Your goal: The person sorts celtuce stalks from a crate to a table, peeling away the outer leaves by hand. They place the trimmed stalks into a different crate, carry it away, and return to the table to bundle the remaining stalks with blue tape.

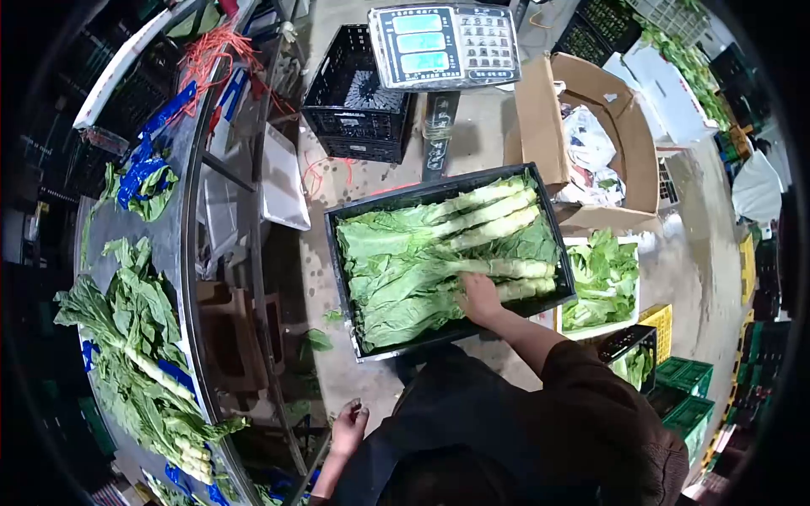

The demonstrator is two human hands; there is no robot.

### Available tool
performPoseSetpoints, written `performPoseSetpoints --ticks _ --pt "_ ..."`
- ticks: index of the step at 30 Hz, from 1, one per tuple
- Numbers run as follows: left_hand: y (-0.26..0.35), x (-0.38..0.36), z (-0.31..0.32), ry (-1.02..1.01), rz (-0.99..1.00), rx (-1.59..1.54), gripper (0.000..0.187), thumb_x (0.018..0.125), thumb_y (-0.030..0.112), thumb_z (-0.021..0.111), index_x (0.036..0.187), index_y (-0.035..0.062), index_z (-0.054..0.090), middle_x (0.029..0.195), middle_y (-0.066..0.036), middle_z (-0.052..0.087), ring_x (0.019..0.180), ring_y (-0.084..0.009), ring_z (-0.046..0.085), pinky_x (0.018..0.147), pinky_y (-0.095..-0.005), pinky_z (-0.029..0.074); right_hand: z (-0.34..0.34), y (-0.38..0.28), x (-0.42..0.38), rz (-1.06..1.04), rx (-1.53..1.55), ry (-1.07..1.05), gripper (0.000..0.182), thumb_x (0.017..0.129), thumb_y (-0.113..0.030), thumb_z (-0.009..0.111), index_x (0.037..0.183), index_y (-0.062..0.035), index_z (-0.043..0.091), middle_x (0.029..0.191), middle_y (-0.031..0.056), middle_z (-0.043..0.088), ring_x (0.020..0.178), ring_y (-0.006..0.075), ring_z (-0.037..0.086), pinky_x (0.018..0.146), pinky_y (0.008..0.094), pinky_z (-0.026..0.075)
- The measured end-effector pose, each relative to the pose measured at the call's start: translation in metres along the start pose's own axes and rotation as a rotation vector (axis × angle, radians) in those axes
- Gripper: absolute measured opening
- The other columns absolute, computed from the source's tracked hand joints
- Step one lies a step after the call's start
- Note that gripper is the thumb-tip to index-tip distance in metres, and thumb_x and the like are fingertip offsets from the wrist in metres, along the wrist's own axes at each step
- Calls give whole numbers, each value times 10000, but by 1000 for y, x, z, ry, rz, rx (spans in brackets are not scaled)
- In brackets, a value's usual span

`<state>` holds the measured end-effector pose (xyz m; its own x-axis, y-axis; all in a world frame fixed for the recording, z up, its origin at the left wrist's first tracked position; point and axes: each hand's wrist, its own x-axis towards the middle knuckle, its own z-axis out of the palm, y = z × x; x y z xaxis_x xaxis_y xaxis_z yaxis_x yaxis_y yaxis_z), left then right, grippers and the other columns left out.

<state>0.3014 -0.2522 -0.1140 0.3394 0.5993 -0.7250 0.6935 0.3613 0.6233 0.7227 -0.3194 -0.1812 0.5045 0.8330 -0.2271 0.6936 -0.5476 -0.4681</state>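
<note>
Leafy green vegetables with thick pale stems [405, 253] lie in a black crate [449, 187], their stems pointing right. My right hand [479, 298] rests on the stems near the crate's lower right part; its fingertips are hidden against the leaves. Low in the view, beside the metal table, my left hand [348, 428] hangs with its fingers curled, away from the crate. Whether anything is between those fingers is too small to tell. Just beyond the crate stands a scale display [445, 46] with lit blue screens.
On the left, a metal table [192, 244] bears more stemmed greens [139, 354], blue ties and red string [211, 55]. Behind the crate are an empty black crate [354, 126] and a cardboard box [540, 118]. A white box of lettuce [601, 282] and green crates [685, 375] stand right.
</note>
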Motion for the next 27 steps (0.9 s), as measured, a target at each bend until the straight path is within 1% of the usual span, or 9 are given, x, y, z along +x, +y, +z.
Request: performPoseSetpoints --ticks 2,6,13,16,18,19,21,25,27 --pt "-60 -1 0 18 -2 -200 355 916 182 596 1205 -16 541 1006 -57 639 907 -104 579 823 -252 463 12 -11 -40 -112 58 103 468 790 -195 628 1209 -38 490 1108 201 559 1063 386 514 895 475 428" --pt "-80 -10 -5 -29 6 -585 286 932 158 588 1164 -7 559 961 -25 627 846 -93 564 804 -242 461 20 -33 -87 -57 39 44 485 770 -202 614 1212 -42 495 1111 194 576 1088 365 515 924 447 425" --pt "-50 -29 -35 15 175 -433 191 962 111 518 1110 5 577 913 -44 633 810 -114 571 832 -256 450 29 -32 -115 -87 -71 -34 440 769 -190 615 1174 -40 535 1195 147 554 1178 330 475 992 427 395" --pt "-9 -52 -42 79 142 -374 169 979 98 473 1079 -1 566 817 -47 616 735 -112 562 722 -245 454 27 -36 -118 -95 -102 -42 431 778 -189 608 1183 -63 533 1210 140 545 1191 320 471 1000 426 393" --pt "-16 -51 -46 42 117 -448 168 981 89 458 1085 4 559 787 -47 606 694 -114 555 680 -243 450 26 -35 -118 -67 -128 -56 424 784 -188 601 1190 -87 532 1211 136 545 1192 318 471 999 428 394" --pt "-19 -52 -50 30 90 -486 123 943 80 551 1043 29 602 887 -19 639 802 -98 596 743 -237 480 28 -35 -116 -51 -120 -65 406 790 -191 592 1182 -101 539 1216 132 541 1189 317 473 994 431 395" --pt "-29 -51 -49 -21 134 -576 163 982 85 449 1073 10 561 753 -37 591 650 -98 530 632 -234 434 22 -37 -109 6 -143 -148 383 791 -183 582 1165 -105 556 1187 131 561 1161 321 494 966 433 416" --pt "-51 -47 -42 161 39 -454 152 978 131 492 1015 47 613 756 19 592 639 -41 486 587 -194 393 3 -31 -66 140 -93 -424 289 804 -170 560 1082 -125 626 1091 138 611 1064 341 557 856 441 474" --pt "-105 -26 -46 146 91 -477 193 978 157 478 1032 36 619 812 -24 632 684 -93 556 630 -214 453 13 -7 -34 95 -214 -362 282 815 -178 550 1085 -130 618 1097 134 609 1042 332 576 843 439 486"
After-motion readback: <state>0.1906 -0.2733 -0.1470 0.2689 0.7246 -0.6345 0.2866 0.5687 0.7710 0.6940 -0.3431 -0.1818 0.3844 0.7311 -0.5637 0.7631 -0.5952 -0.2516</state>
